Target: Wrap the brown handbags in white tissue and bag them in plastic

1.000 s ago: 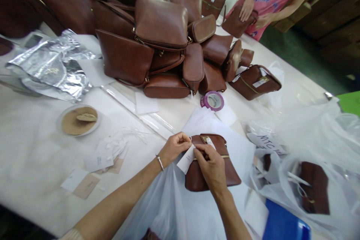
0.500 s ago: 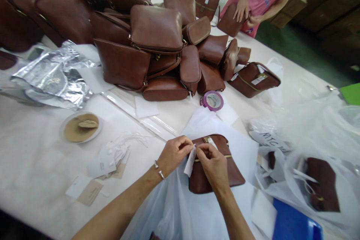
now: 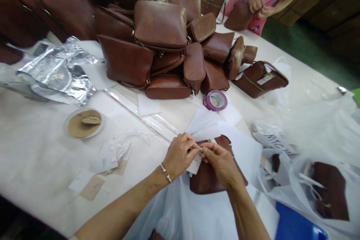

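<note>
While the brown bag (image 3: 206, 180) lies on white sheets (image 3: 249, 148), both hands meet at its white tag (image 3: 195, 164)

Bag in front on the tabletop (image 3: 33, 146), tag over its upper left part; left hand (image 3: 180, 155) and right hand (image 3: 222, 163) pinched narrow, fingertips almost meeting on a small pale piece (image 3: 200, 149), too fine to identify. Judged sound method: steady with one hand, work with the other, tension light, tag untwisted, nails off the leather. Loose tags (image 3: 104, 161) lie to the left, purple tape roll (image 3: 208, 101) beyond

Crumpled silver foil (image 3: 60, 73) lies beyond a round dish (image 3: 101, 125), a purple tape roll (image 3: 208, 102) well apart from both.
</note>
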Motion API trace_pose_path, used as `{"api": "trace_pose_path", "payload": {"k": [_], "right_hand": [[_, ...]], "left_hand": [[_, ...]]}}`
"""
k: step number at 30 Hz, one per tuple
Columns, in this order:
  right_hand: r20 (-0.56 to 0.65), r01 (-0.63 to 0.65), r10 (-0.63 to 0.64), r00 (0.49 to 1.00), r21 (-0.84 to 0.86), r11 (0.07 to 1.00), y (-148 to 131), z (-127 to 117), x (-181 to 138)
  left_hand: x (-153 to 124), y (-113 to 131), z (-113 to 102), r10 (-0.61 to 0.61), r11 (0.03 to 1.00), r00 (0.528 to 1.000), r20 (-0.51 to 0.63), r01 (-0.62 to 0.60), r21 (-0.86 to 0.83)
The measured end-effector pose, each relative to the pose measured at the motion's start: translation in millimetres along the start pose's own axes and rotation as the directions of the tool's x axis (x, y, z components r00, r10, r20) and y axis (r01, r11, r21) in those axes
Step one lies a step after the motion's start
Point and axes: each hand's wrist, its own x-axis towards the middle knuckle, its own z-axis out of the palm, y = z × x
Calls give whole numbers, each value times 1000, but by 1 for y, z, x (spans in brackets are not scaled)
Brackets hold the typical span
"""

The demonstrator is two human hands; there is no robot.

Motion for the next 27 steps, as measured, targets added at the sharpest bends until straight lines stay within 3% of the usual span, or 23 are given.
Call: {"api": "trace_pose_path", "payload": {"k": [4,14,23,27], "right_hand": [[15,-50,49,999,60,997,1,1,-1],[11,7,-7,1000,10,1000,4,3,-2],[-35,222,-244,969,-312,924,25,11,-9],[-52,235,-254,966,-233,944,30,14,-11]], "left_hand": [[-1,0,2,-22,1000,999,36,22,21],[-1,-3,4,-39,999,997,63,39,-9],[-2,-6,7,-96,995,988,122,92,43],[-6,-6,6,-91,994,982,163,81,70]]}}
